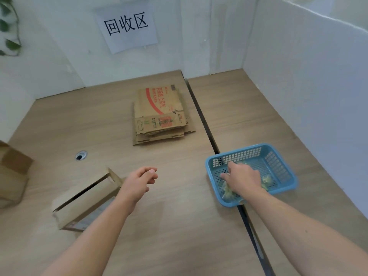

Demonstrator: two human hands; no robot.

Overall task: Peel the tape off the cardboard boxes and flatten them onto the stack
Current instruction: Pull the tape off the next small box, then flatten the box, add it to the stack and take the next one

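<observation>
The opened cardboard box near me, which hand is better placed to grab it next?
Probably the left hand: it hovers empty right beside the opened cardboard box, while the right hand is down in the blue basket among crumpled tape.
</observation>
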